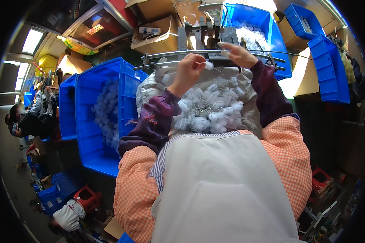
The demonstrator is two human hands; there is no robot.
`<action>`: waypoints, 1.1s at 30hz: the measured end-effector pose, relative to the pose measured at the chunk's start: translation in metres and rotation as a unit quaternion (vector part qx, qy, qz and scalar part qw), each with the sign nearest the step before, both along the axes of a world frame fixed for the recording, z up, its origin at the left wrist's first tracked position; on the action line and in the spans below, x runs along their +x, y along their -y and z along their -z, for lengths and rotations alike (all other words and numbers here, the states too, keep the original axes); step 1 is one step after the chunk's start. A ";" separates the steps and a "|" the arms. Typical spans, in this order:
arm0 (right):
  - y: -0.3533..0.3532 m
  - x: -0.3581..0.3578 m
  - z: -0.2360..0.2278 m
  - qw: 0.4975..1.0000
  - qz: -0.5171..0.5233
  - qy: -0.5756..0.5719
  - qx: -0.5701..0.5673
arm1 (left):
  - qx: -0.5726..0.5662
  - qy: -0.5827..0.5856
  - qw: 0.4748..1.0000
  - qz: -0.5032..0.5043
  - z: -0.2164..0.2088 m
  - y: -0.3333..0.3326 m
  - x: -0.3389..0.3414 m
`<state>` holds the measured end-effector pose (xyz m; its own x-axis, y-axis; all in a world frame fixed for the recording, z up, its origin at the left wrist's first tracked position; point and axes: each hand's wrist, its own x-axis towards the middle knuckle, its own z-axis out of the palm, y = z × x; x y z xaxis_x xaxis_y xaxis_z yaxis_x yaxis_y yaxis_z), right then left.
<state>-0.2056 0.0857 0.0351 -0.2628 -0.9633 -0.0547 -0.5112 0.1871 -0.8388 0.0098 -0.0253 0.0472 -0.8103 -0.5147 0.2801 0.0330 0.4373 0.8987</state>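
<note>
My left hand (pixel 186 73) is closed in a pinch on a small white bristle brush (pixel 209 65) with a thin wire stem. The stem points to the right, just in front of the metal rails of a bench machine (pixel 205 34). My right hand (pixel 240 56) is by the machine's middle, its fingers stretched out to the left and somewhat blurred. I see nothing held in it. Below both hands, a pile of similar white brushes (pixel 209 107) with wire stems lies on a grey plastic sheet (pixel 249 109) in front of me.
At left stands a large blue bin (pixel 98 160) with many white brushes inside. Another blue bin (pixel 278 46) with white pieces sits behind the machine at right. Cardboard boxes (pixel 160 40) flank the machine. More blue crates (pixel 330 69) are at far right. Other people (pixel 34 111) are at far left.
</note>
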 end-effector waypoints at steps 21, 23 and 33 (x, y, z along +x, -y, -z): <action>0.057 -0.061 0.076 0.868 0.202 -0.453 0.037 | -0.246 0.422 0.868 -0.087 0.125 0.079 0.089; 0.057 -0.061 0.077 0.874 0.203 -0.440 0.025 | -0.251 0.419 0.866 -0.105 0.130 0.079 0.087; 0.055 -0.062 0.076 0.892 0.208 -0.399 -0.025 | -0.221 0.512 0.813 -0.164 0.134 0.080 0.063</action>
